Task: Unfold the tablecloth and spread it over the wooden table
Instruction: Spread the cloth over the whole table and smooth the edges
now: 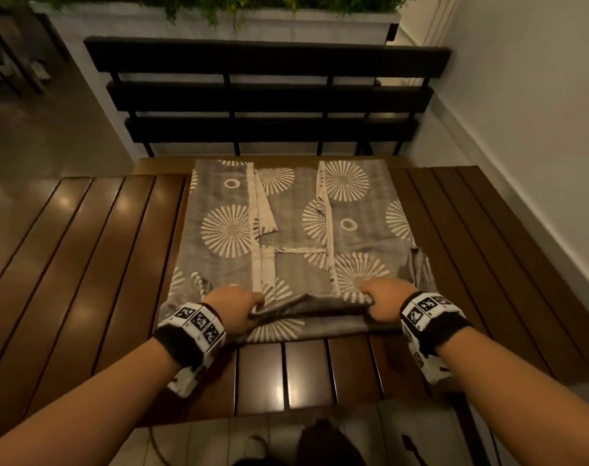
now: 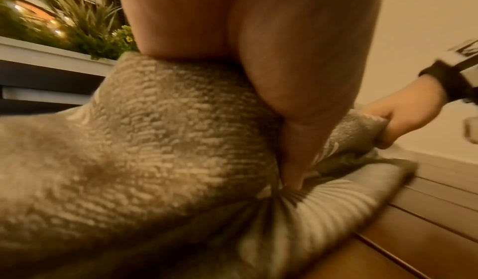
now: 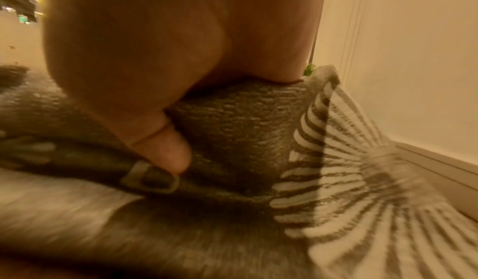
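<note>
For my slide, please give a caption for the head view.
Both hands, left hand and right hand, grip the folded tablecloth on the wooden table.

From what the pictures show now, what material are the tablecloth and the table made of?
The tablecloth looks like woven fabric, matte grey with pale printed starbursts: the wrist views show a coarse ribbed weave, and it creases where both hands grip it. The table looks like dark brown wooden slats with a glossy finish, since lamp reflections shine on them; real wood or veneer, I cannot tell.

Grey tablecloth (image 1: 286, 230) with cream sunbursts; brown table (image 1: 84, 264).
</note>
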`<state>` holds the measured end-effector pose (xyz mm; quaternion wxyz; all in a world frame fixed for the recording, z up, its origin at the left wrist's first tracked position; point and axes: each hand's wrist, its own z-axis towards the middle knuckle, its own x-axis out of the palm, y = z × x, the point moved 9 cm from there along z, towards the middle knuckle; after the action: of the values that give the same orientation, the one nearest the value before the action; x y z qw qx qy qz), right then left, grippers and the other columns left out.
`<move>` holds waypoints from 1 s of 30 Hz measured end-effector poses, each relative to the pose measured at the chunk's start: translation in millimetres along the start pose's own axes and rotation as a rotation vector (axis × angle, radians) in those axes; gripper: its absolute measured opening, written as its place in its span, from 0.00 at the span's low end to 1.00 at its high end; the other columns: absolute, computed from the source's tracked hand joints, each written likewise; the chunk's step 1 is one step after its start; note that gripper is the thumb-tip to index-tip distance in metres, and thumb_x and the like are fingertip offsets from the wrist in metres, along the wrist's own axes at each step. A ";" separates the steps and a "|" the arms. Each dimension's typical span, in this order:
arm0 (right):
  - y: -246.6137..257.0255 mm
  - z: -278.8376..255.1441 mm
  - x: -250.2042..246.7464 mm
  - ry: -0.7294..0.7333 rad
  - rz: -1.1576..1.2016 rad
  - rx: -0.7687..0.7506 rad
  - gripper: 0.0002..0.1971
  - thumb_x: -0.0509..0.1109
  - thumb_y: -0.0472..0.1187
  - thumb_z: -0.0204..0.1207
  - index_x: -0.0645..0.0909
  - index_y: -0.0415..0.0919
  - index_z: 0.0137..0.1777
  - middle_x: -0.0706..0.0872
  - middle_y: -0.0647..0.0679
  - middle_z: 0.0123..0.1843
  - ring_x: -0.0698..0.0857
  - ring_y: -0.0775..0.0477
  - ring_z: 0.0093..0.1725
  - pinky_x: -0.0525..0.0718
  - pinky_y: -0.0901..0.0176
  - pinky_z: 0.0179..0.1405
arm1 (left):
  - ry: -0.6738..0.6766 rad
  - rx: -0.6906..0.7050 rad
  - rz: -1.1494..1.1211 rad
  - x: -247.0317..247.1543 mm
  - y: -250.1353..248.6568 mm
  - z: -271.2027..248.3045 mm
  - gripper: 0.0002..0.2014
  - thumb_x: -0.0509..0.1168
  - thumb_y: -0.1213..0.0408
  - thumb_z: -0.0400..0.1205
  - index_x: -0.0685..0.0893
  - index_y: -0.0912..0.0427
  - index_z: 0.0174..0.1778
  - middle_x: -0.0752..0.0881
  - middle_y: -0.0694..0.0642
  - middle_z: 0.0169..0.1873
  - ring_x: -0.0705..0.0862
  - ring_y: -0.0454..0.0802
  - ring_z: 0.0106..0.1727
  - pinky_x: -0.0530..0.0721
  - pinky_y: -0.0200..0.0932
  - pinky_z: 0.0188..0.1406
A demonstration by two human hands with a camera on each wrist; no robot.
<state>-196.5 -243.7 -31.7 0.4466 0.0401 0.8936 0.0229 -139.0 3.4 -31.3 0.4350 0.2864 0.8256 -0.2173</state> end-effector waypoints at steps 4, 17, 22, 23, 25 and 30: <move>12.9 -42.6 52.9 0.152 -0.097 0.055 0.18 0.69 0.47 0.69 0.80 0.41 0.57 0.80 0.38 0.61 0.83 0.36 0.57 0.83 0.48 0.58 | 0.107 0.096 -0.063 55.2 -38.3 -48.3 0.19 0.65 0.49 0.79 0.77 0.50 0.64 0.85 0.58 0.57 0.83 0.59 0.58 0.79 0.47 0.54; 5.0 -83.3 69.5 -0.045 0.207 0.125 0.15 0.65 0.52 0.79 0.80 0.41 0.56 0.84 0.42 0.56 0.82 0.42 0.54 0.75 0.55 0.46 | -0.162 0.059 -0.118 46.9 -68.5 -14.0 0.30 0.65 0.42 0.77 0.71 0.48 0.73 0.71 0.56 0.72 0.70 0.59 0.72 0.76 0.58 0.67; -0.5 -73.0 93.9 -0.030 0.205 0.216 0.48 0.62 0.81 0.60 0.70 0.45 0.71 0.72 0.41 0.69 0.74 0.37 0.68 0.77 0.42 0.64 | -0.144 0.033 0.022 68.1 -81.2 -0.6 0.34 0.65 0.35 0.73 0.64 0.37 0.75 0.67 0.57 0.73 0.64 0.61 0.74 0.75 0.63 0.65; -1.7 -71.5 96.1 -0.025 0.179 0.236 0.54 0.60 0.84 0.55 0.67 0.46 0.74 0.71 0.40 0.72 0.72 0.35 0.70 0.76 0.39 0.66 | -0.143 0.042 0.024 67.6 -83.6 0.0 0.35 0.66 0.34 0.72 0.64 0.36 0.74 0.68 0.57 0.72 0.66 0.61 0.72 0.76 0.62 0.64; -1.0 -70.2 100.2 -0.013 0.152 0.247 0.58 0.62 0.85 0.51 0.65 0.45 0.75 0.70 0.38 0.73 0.72 0.33 0.71 0.75 0.39 0.67 | -0.110 0.069 0.039 67.7 -89.6 -0.4 0.36 0.67 0.34 0.71 0.65 0.38 0.74 0.70 0.56 0.69 0.67 0.61 0.70 0.78 0.61 0.63; -0.7 -71.3 111.3 0.003 0.174 0.228 0.54 0.69 0.80 0.49 0.65 0.45 0.70 0.70 0.40 0.70 0.76 0.34 0.65 0.79 0.41 0.61 | 0.014 0.131 0.053 66.1 -97.9 2.7 0.38 0.69 0.33 0.68 0.67 0.42 0.73 0.71 0.56 0.66 0.70 0.60 0.67 0.79 0.58 0.62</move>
<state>-320.1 -234.5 -77.6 0.4341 0.1677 0.8842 -0.0403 -232.4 -52.0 -77.7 0.4152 0.3374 0.8048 -0.2572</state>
